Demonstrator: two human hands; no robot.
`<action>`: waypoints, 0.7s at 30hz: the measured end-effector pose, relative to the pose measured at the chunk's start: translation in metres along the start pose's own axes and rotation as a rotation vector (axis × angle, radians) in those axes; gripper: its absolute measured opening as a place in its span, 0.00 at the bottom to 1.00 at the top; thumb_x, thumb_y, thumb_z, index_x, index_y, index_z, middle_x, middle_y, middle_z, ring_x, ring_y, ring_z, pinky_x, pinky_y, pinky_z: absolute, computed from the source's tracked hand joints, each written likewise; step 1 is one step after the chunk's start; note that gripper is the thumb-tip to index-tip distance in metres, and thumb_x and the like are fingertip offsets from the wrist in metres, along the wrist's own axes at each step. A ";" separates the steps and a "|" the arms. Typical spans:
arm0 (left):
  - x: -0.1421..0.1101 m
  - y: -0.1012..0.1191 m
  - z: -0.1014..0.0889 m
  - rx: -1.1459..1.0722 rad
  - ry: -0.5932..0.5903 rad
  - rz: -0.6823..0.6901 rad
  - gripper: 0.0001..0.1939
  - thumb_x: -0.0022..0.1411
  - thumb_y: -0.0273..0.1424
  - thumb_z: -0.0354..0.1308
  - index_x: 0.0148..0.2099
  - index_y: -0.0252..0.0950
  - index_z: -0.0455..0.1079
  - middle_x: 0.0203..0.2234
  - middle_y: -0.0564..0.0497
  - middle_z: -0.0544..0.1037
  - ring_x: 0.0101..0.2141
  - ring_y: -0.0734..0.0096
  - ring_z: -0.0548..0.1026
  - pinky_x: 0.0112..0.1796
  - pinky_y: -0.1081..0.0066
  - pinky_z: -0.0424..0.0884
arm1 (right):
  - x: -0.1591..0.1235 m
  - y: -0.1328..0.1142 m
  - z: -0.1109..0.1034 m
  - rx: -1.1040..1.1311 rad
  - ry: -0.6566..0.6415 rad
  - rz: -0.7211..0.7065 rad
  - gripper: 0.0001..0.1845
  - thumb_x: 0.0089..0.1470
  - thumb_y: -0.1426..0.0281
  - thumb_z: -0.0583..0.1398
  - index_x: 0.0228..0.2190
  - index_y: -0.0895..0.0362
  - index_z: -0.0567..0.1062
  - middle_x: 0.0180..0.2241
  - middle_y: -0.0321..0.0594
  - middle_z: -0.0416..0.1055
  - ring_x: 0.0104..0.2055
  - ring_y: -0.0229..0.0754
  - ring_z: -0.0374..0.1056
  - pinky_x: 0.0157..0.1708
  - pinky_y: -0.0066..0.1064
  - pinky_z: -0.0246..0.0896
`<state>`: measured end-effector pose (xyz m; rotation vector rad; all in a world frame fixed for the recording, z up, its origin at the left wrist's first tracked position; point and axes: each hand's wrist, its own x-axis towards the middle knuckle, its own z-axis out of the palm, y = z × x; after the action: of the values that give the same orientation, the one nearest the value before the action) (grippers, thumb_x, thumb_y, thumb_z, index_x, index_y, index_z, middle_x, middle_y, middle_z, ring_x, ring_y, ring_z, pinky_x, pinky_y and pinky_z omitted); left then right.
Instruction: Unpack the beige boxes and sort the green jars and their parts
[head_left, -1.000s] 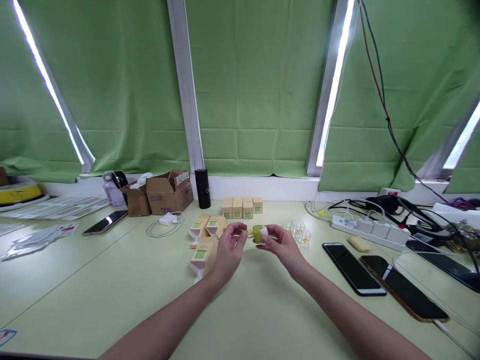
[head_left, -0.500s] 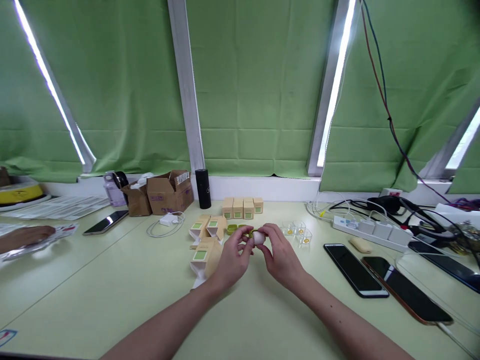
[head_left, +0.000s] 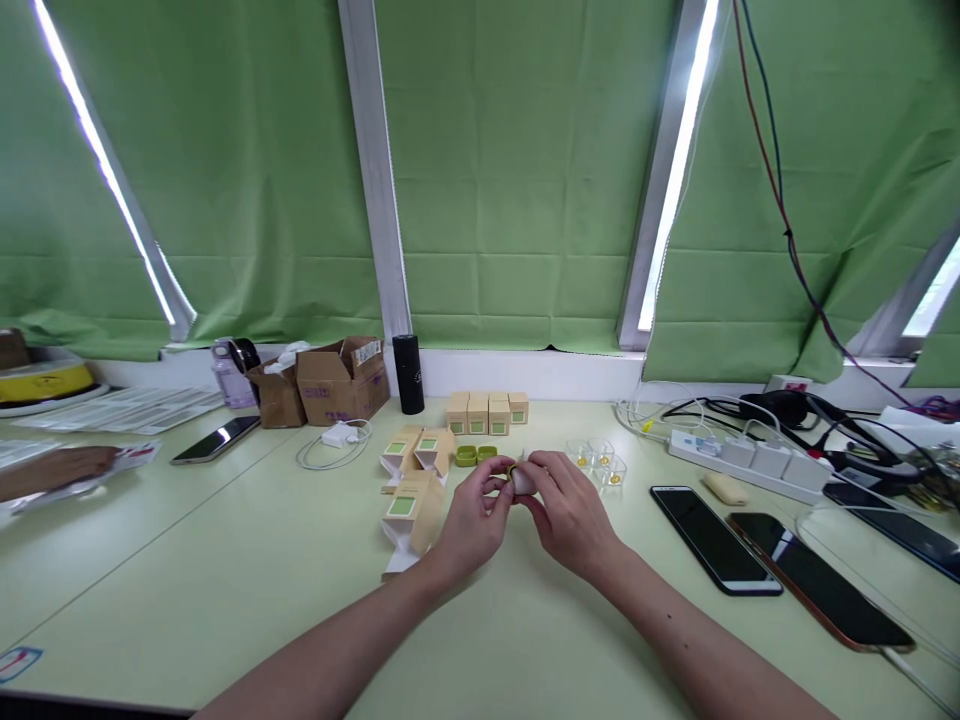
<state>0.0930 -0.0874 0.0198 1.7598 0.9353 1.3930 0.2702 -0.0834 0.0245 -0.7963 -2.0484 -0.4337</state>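
Observation:
My left hand and my right hand meet over the middle of the pale green table. Both pinch one small item, whitish with a green rim; most of it is hidden by my fingers. Just behind my hands lie two small green lids. To the left of my left hand lie three tan cartons with green labels, tipped over. A row of upright tan boxes stands farther back. Small clear cups sit right of my hands.
Two phones lie at the right, a power strip with cables behind them. A black cylinder, brown cardboard boxes, a charger and another phone stand at the back left. Another person's hand rests on papers at far left.
My hands closed together around the small item and drew slightly nearer to me. The green lids came into view behind them. Another person's hand appeared at the far left.

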 end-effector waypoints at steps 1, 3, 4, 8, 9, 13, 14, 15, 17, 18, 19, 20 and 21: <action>0.000 0.000 0.000 -0.001 -0.003 -0.001 0.16 0.71 0.39 0.56 0.55 0.37 0.68 0.49 0.40 0.78 0.42 0.62 0.80 0.46 0.58 0.81 | 0.000 0.001 0.000 -0.012 -0.011 -0.003 0.18 0.66 0.74 0.55 0.56 0.56 0.70 0.48 0.52 0.72 0.48 0.53 0.69 0.44 0.45 0.71; 0.000 -0.001 0.001 0.003 -0.001 0.001 0.16 0.70 0.38 0.56 0.56 0.37 0.68 0.50 0.40 0.78 0.42 0.62 0.81 0.45 0.58 0.82 | 0.000 0.001 0.000 -0.032 -0.042 -0.008 0.17 0.67 0.73 0.54 0.55 0.56 0.70 0.48 0.52 0.73 0.48 0.53 0.70 0.44 0.46 0.70; 0.000 -0.002 0.001 0.008 0.001 0.004 0.16 0.70 0.38 0.56 0.56 0.37 0.68 0.50 0.40 0.78 0.43 0.61 0.81 0.45 0.58 0.82 | 0.000 0.002 0.000 -0.035 -0.055 -0.008 0.16 0.67 0.73 0.54 0.55 0.55 0.71 0.49 0.52 0.73 0.48 0.53 0.70 0.44 0.47 0.70; 0.000 -0.003 0.000 0.033 -0.009 0.016 0.16 0.70 0.37 0.56 0.57 0.37 0.70 0.50 0.39 0.78 0.43 0.60 0.81 0.45 0.58 0.82 | 0.000 0.001 0.001 -0.027 -0.082 0.000 0.17 0.69 0.73 0.51 0.56 0.55 0.70 0.49 0.53 0.73 0.46 0.52 0.71 0.43 0.46 0.70; 0.000 -0.003 -0.001 0.046 -0.012 0.019 0.17 0.70 0.37 0.57 0.57 0.37 0.70 0.51 0.39 0.78 0.44 0.60 0.81 0.45 0.58 0.82 | 0.000 0.000 0.001 -0.030 -0.086 0.000 0.18 0.69 0.73 0.51 0.56 0.55 0.70 0.49 0.53 0.73 0.46 0.52 0.71 0.42 0.45 0.70; 0.000 -0.004 -0.003 0.117 -0.006 0.042 0.17 0.70 0.35 0.56 0.58 0.37 0.71 0.52 0.38 0.78 0.46 0.59 0.81 0.45 0.58 0.82 | 0.000 0.000 0.003 -0.061 -0.107 -0.019 0.18 0.68 0.75 0.51 0.56 0.57 0.69 0.48 0.52 0.73 0.45 0.52 0.70 0.42 0.44 0.70; 0.000 -0.004 -0.003 0.133 -0.001 0.050 0.17 0.70 0.35 0.56 0.58 0.37 0.71 0.53 0.38 0.78 0.46 0.59 0.81 0.45 0.58 0.82 | -0.001 0.000 0.003 -0.069 -0.109 -0.024 0.18 0.68 0.76 0.51 0.56 0.57 0.69 0.47 0.52 0.73 0.45 0.52 0.70 0.41 0.44 0.70; -0.001 -0.004 -0.003 0.145 0.001 0.057 0.17 0.70 0.35 0.56 0.58 0.37 0.70 0.53 0.38 0.78 0.46 0.59 0.81 0.44 0.58 0.82 | -0.001 0.000 0.003 -0.076 -0.107 -0.030 0.17 0.68 0.76 0.51 0.55 0.58 0.69 0.47 0.52 0.73 0.45 0.52 0.70 0.41 0.43 0.70; -0.001 -0.004 -0.003 0.156 0.000 0.066 0.17 0.71 0.35 0.55 0.58 0.37 0.70 0.53 0.38 0.78 0.45 0.60 0.81 0.44 0.59 0.83 | 0.000 0.000 0.002 -0.095 -0.099 -0.038 0.17 0.68 0.75 0.50 0.55 0.58 0.68 0.47 0.53 0.73 0.45 0.52 0.70 0.41 0.43 0.70; -0.001 -0.004 -0.003 0.155 -0.002 0.068 0.17 0.71 0.35 0.55 0.58 0.37 0.70 0.53 0.38 0.78 0.45 0.60 0.81 0.43 0.59 0.83 | 0.000 0.000 0.002 -0.106 -0.095 -0.042 0.16 0.69 0.75 0.50 0.55 0.58 0.68 0.48 0.53 0.73 0.46 0.52 0.70 0.41 0.43 0.69; -0.001 -0.004 -0.003 0.154 -0.003 0.069 0.17 0.71 0.35 0.55 0.58 0.36 0.70 0.53 0.38 0.78 0.45 0.60 0.81 0.43 0.60 0.83 | 0.000 -0.001 0.001 -0.116 -0.092 -0.046 0.16 0.69 0.74 0.50 0.55 0.58 0.68 0.48 0.53 0.73 0.46 0.52 0.70 0.41 0.43 0.69; -0.001 -0.003 -0.003 0.155 -0.004 0.068 0.17 0.70 0.34 0.55 0.58 0.36 0.70 0.53 0.38 0.78 0.45 0.60 0.81 0.43 0.60 0.83 | 0.000 -0.001 0.001 -0.122 -0.092 -0.048 0.16 0.69 0.74 0.51 0.55 0.58 0.68 0.48 0.53 0.73 0.46 0.52 0.70 0.41 0.44 0.69; 0.000 -0.003 -0.003 0.159 -0.002 0.065 0.17 0.70 0.34 0.55 0.58 0.36 0.70 0.53 0.38 0.78 0.44 0.60 0.82 0.43 0.60 0.83 | 0.001 -0.002 0.001 -0.122 -0.093 -0.047 0.16 0.69 0.74 0.51 0.55 0.58 0.68 0.48 0.53 0.73 0.46 0.52 0.70 0.42 0.44 0.69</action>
<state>0.0897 -0.0860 0.0176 1.9244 1.0203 1.3893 0.2681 -0.0842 0.0245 -0.8562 -2.1469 -0.5619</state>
